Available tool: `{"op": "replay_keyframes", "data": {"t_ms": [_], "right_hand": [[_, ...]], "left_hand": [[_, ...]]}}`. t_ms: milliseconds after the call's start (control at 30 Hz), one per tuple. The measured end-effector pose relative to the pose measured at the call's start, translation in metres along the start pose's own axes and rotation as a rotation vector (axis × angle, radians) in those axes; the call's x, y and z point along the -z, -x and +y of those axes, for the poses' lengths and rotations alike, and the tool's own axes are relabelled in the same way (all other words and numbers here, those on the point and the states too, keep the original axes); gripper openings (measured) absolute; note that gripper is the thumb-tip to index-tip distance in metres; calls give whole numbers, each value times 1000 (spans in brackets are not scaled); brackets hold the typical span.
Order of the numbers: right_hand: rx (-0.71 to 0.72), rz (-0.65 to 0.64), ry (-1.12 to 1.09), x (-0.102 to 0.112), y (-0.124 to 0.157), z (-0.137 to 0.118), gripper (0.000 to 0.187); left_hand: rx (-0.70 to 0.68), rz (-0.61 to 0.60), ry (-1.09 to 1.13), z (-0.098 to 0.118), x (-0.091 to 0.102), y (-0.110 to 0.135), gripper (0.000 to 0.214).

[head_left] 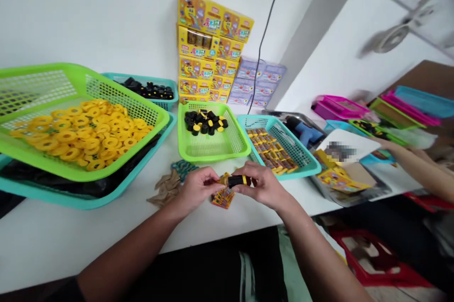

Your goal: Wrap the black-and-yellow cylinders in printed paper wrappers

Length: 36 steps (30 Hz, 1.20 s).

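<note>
Between my left hand (193, 190) and my right hand (260, 186), a black and yellow cylindrical piece (237, 181) is pinched in the fingers of both. Just below it, a small colourful printed packet (223, 198) lies on the white table (106, 231), partly hidden by my hands. Left of my left hand lie brown paper pieces (166, 189) and a teal patterned pile (182, 169). Ahead of my hands, a green basket (213, 153) holds black and yellow pieces (205, 122).
A tilted green basket (85, 75) holds yellow rings, above a teal basket of black pieces (147, 89). Another teal basket (301, 162) holds small packets. Yellow boxes (209, 46) are stacked behind. A co-worker's arm (414, 164) reaches in at right, near coloured trays (340, 108).
</note>
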State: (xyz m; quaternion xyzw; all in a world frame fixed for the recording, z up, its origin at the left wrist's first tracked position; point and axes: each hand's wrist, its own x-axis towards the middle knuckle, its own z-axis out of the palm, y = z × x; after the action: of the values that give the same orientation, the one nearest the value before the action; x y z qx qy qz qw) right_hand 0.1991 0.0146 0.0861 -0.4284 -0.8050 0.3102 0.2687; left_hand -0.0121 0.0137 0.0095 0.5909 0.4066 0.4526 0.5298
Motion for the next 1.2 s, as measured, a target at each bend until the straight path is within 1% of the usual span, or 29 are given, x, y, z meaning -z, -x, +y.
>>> {"op": "replay_keyframes", "data": {"t_ms": [133,300,367,433,533,633,867,1033,1200], "right_hand": [[-35,-18,-47,-7,11,8,27],[-101,12,-105,-14,15,10,26],[-153,17,-179,-17,13,12,28],[-196,9,-300,-20,12,14,29],[-234,-21,-477,-24,10,17,25],[-266,-26,-541,-27,9,19,21],[-296,107,-622,-35,12,19,27],[-276,161,-656,-39,15,22,28],[-270,250,-717,-40,18,17,30]], "left_hand": [[-23,-35,-63,2,-3,2,17],[-19,-56,-62,0,-3,1,19],[4,-78,-17,1,-1,0,20],[32,-103,37,5,0,0,20],[80,-136,90,11,2,-1,21],[127,-153,113,13,4,-1,22],[134,-165,105,9,8,-2,24],[135,-173,92,11,7,-3,25],[146,-161,114,9,7,-4,26]]}}
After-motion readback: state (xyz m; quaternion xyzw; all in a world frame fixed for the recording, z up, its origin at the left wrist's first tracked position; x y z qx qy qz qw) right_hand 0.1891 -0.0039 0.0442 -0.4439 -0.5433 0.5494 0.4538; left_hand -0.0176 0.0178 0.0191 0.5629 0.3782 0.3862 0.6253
